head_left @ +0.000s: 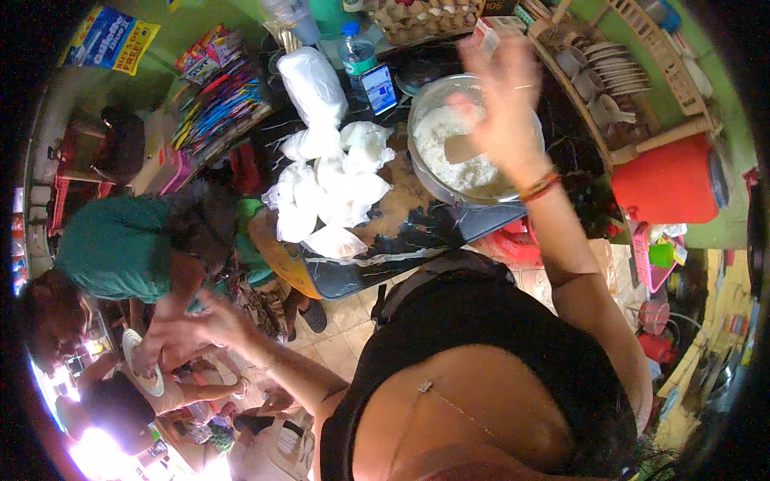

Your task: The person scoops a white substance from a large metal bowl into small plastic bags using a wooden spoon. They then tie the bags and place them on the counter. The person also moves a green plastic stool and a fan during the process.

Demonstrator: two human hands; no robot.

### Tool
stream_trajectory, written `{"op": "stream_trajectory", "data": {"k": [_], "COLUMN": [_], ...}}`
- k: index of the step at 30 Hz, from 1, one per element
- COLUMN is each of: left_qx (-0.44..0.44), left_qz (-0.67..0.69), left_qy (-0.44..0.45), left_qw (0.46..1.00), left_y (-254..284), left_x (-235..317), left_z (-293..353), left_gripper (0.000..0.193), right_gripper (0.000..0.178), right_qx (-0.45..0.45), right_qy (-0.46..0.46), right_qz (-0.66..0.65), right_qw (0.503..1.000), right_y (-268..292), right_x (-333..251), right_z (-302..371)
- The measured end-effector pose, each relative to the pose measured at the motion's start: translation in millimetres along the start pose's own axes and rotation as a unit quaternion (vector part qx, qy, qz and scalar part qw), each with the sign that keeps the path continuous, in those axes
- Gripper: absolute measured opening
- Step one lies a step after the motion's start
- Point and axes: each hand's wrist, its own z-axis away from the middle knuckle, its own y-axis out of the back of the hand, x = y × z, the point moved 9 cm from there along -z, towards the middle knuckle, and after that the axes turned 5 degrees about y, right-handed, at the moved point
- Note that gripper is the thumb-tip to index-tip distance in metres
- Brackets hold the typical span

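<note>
My right hand (509,100) is raised over the right side of a round metal pot (419,164). Motion smears it, but its fingers are spread and I see nothing in them. White, crumbly-looking food (441,128) fills much of the pot, and a flat brown piece (459,149), perhaps a scoop, stands in it. My left hand (216,325) reaches out to the left, blurred, with fingers apart. Close by is the arm of a person in a green shirt (120,244); whether we touch I cannot tell. Several tied white plastic bags (329,188) are heaped left of the pot.
On the dark marbled table (361,272) stand a phone (378,88), a blue-capped bottle (357,56) and a roll of white plastic bags (313,84). Egg trays (425,20) are at the back. A dish rack (609,72) and a red container (666,180) stand right. Other people are at lower left.
</note>
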Motion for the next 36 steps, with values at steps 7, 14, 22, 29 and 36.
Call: {"op": "stream_trajectory", "data": {"k": [7, 14, 22, 29, 36], "left_qx": [-0.561, -0.616, -0.053, -0.400, -0.605], "left_qz": [0.305, 0.357, -0.025, -0.313, -0.134], "left_qy": [-0.451, -0.321, 0.052, 0.008, -0.036], "left_qw": [0.623, 0.625, 0.997, 0.861, 0.784], "left_y": [-14, -29, -20, -66, -94], "left_x": [308, 296, 69, -1, 65], "left_z": [167, 175, 65, 98, 167], "left_gripper": [0.064, 0.058, 0.107, 0.076, 0.077], "right_gripper": [0.051, 0.053, 0.070, 0.057, 0.037], "right_qx": [-0.270, -0.310, -0.101, -0.382, -0.456], "right_qy": [0.306, 0.311, -0.101, -0.111, 0.023], "right_qz": [-0.285, -0.233, -0.036, 0.250, 0.162], "right_qw": [0.868, 0.868, 0.989, 0.883, 0.875], "right_y": [-79, -103, 1, -80, -155], "right_x": [-227, -237, -34, 100, 116], "right_z": [108, 162, 86, 154, 168]}}
